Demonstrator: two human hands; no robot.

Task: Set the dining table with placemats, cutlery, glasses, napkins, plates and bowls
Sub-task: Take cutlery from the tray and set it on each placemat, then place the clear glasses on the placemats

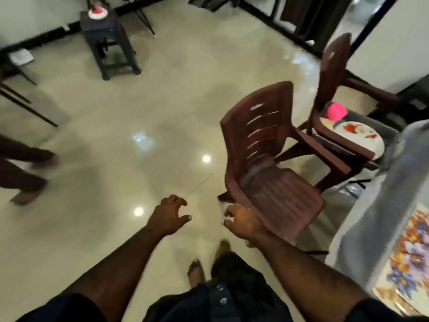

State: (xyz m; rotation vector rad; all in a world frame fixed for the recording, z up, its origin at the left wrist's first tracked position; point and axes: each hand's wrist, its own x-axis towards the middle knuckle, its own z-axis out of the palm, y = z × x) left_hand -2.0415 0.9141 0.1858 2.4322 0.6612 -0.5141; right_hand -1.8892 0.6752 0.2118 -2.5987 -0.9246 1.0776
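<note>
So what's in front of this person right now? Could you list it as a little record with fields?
left hand: empty, fingers loosely curled, above the floor
right hand: empty, by the near chair's seat edge; contact unclear
near chair: dark red plastic, seat bare
far chair: holds a patterned plate and a pink item
table: grey cloth, floral placemat on it

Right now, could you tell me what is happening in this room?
A person is walking across the glossy tiled floor with both arms out in front. The left hand and right hand hold nothing, fingers loosely curled. The right hand is beside a brown plastic chair. A second chair behind it carries floral plates and something pink. At the right edge stands the table under a grey cloth, with one floral placemat laid on it.
</note>
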